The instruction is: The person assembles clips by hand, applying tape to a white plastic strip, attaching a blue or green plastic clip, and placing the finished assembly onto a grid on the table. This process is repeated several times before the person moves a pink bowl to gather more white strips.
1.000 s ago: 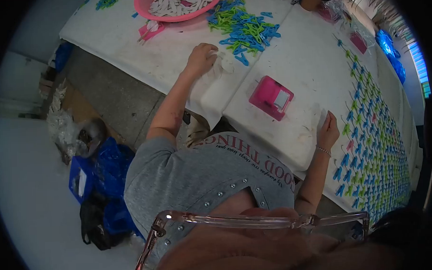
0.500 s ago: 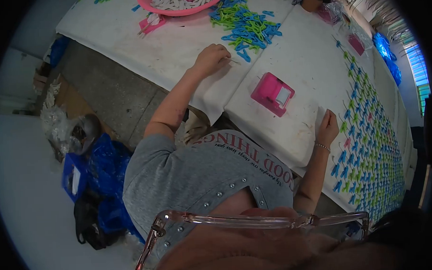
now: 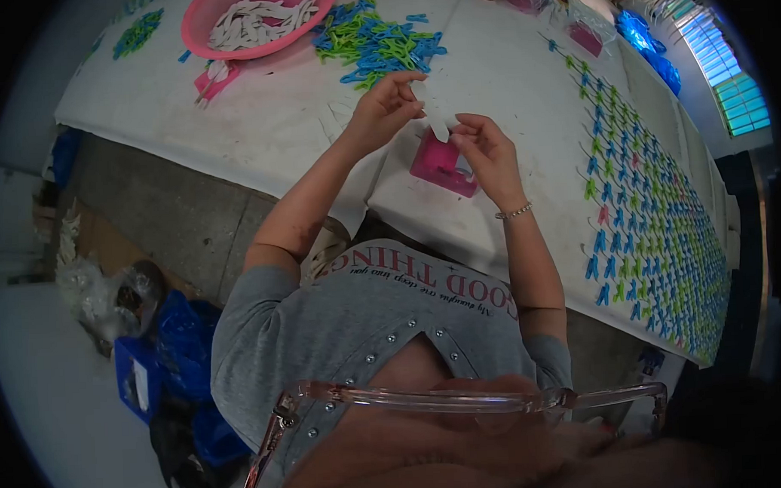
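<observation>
Mid-frame, I've got both hands up: left hand (image 3: 384,113) & right hand (image 3: 484,150), fingers pinching the white clip piece (image 3: 435,113) above pink block (image 3: 442,163). Mid-assembly, I reckon; next needs careful alignment.

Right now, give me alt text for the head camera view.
Both hands, left hand and right hand, hold a small white piece above a pink box on a white table. Nearby lie a pile of blue and green clips and a pink basin.

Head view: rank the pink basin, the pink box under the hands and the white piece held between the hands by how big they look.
1. pink basin, clearly largest.
2. pink box, partly hidden by the hands.
3. white piece, smallest, though it sits nearer the camera than the box.
</observation>
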A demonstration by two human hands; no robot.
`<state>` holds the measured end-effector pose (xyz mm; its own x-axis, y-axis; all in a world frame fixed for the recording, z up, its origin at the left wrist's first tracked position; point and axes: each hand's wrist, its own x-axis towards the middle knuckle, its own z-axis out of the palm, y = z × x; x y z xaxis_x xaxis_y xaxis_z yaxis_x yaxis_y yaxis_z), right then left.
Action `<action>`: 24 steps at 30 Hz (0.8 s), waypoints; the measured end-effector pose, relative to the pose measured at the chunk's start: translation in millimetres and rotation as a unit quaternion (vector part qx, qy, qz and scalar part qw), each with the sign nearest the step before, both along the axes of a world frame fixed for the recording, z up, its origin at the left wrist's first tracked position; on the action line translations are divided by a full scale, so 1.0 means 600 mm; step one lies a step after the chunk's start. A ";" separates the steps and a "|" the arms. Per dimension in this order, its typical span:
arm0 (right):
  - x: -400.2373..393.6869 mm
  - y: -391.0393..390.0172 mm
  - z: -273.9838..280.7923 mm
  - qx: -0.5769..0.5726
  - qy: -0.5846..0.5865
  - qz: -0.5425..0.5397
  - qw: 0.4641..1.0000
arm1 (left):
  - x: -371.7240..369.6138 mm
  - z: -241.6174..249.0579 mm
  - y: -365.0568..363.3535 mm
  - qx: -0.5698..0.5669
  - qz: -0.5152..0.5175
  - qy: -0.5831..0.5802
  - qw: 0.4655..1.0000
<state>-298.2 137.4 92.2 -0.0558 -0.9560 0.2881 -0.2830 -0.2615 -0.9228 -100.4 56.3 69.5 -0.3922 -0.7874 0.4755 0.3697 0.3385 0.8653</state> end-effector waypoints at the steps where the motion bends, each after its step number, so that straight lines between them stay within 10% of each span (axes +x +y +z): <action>1: 0.000 -0.002 -0.008 0.053 -0.045 0.040 0.997 | -0.008 0.002 0.011 0.002 -0.005 0.002 1.000; 7: -0.029 0.025 -0.015 0.131 -0.068 0.072 0.986 | -0.015 0.009 0.023 0.010 -0.019 -0.062 0.998; 10: -0.043 0.038 -0.021 0.109 -0.069 0.082 0.988 | -0.017 0.018 0.022 0.218 -0.119 -0.045 0.968; 13: -0.047 0.044 -0.016 0.032 0.035 0.047 0.998 | -0.031 0.017 0.021 0.169 -0.109 -0.054 0.978; 15: -0.050 0.042 -0.022 -0.037 0.136 0.012 0.990 | -0.038 0.019 0.027 -0.098 0.011 -0.155 0.983; 24: -0.042 0.026 -0.081 -0.149 0.257 -0.027 0.954 | -0.019 0.012 0.034 -0.243 0.061 -0.267 0.931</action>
<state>-323.4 152.8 43.8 0.1188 -0.8274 0.5488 -0.6996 -0.4620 -0.5451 -112.1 77.0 76.9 -0.5967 -0.5846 0.5497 -0.1363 0.7489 0.6485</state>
